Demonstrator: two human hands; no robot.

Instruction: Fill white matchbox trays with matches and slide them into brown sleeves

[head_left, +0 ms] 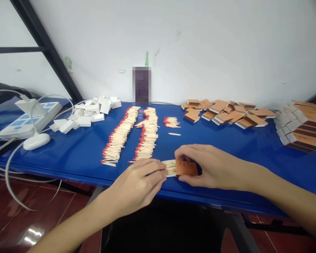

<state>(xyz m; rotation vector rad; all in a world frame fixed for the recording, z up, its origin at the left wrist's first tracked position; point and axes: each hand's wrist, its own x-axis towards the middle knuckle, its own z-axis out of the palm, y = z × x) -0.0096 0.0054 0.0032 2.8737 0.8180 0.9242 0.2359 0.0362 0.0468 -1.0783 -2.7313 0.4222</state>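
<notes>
Near the front edge of the blue table, my right hand (205,165) grips an orange-brown matchbox sleeve (186,168) between thumb and fingers. A white matchbox tray (171,175) holding matches (170,166) sits partly inside the sleeve's left end. My left hand (142,181) is closed on the tray's outer end, its fingertips over the match ends. Just beyond the hands lie two long rows of red-tipped matches, a left row (119,137) and a right row (148,135). A small bunch of matches (171,122) and a single match (174,134) lie to their right.
White trays (91,110) are heaped at the back left, beside a power strip (28,121) with cables. Loose matchbox sleeves (226,112) lie at the back right. Filled-looking matchboxes (304,124) are stacked at the far right. A pixelated dark object (142,86) stands against the wall.
</notes>
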